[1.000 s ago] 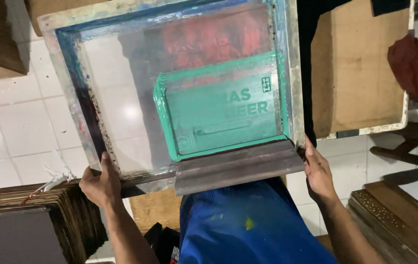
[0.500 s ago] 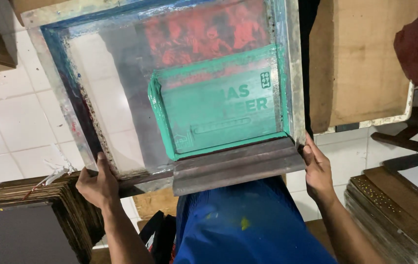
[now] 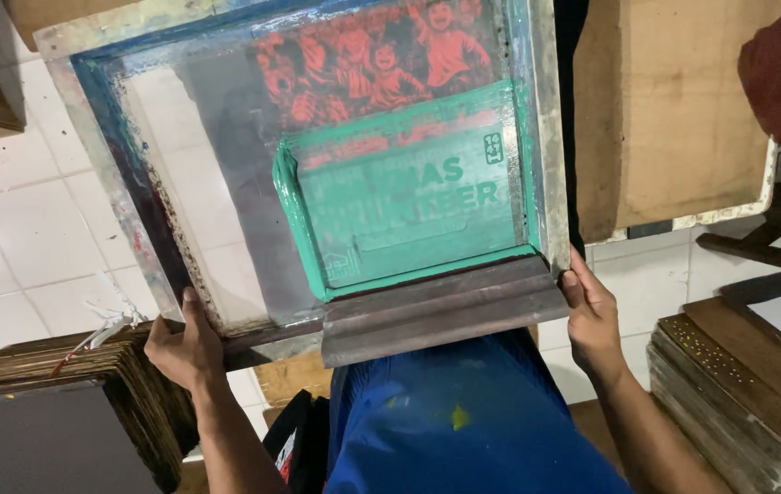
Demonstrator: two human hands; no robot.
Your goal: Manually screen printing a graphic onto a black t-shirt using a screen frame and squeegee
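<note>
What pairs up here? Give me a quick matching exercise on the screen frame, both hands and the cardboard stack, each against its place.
1 left hand
2 right hand
3 screen frame
4 cardboard stack

a lower left of the view
b grips the frame's near left corner
c held between both hands
d grips the frame's near right corner

Pairs: 1-b, 2-d, 3-c, 4-a

Bare forearms, blue paint-flecked garment [image 3: 464, 430]

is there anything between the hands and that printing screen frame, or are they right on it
Nothing visible is in between. The left hand grips the screen frame at its near left corner, thumb on top, and the right hand holds its near right corner. A dark squeegee lies along the near edge between the hands, touching neither.
</note>
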